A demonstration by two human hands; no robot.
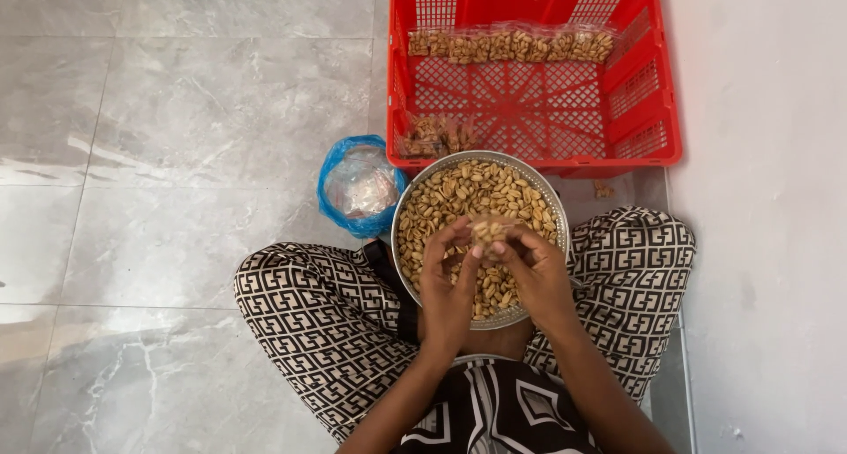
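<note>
A round metal bowl [538,187] full of shelled peanuts [468,194] rests on my lap. Above it, my left hand [445,286] and my right hand [534,273] together pinch a small clear packet of peanuts [488,231] between the fingertips. A red plastic crate [653,83] stands beyond the bowl on the floor. A row of filled peanut packets [507,44] lies along its far wall, and a few more packets [432,135] lie at its near left corner.
A blue plastic bag [333,176] holding clear empty packets [362,189] sits left of the bowl. Grey marble floor tiles [176,136] spread to the left. A white wall [768,242] rises on the right. My crossed legs in patterned trousers [309,304] flank the bowl.
</note>
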